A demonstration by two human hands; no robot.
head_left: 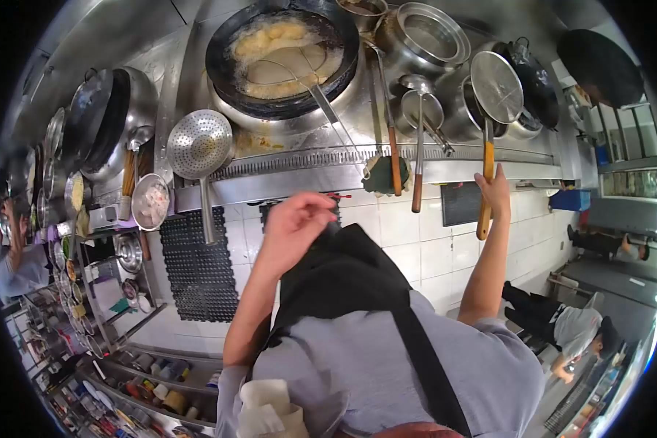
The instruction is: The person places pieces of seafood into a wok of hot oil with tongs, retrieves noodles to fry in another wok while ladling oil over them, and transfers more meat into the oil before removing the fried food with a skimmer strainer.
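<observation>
My left hand point(299, 228) hovers in front of the stove edge, its fingers loosely curled and apart, with nothing visible in it. At the right, my right hand point(495, 193) is beside the wooden handle of a mesh skimmer point(497, 86); its thumb and a finger are stretched out, and the handle shows along its whole length. A black wok point(223, 84) holds bubbling oil and golden food point(274, 35). Into that oil dips a wire strainer point(327, 109), its metal handle resting across the wok's rim toward the stove front.
A perforated ladle point(200, 144) and a small bowl of pale pieces point(152, 202) are at left. Wooden-handled ladles point(419, 146) jut over the front edge near a dark green cloth point(385, 175). Metal pots point(434, 36) stand behind. Another person point(573, 325) is at far right.
</observation>
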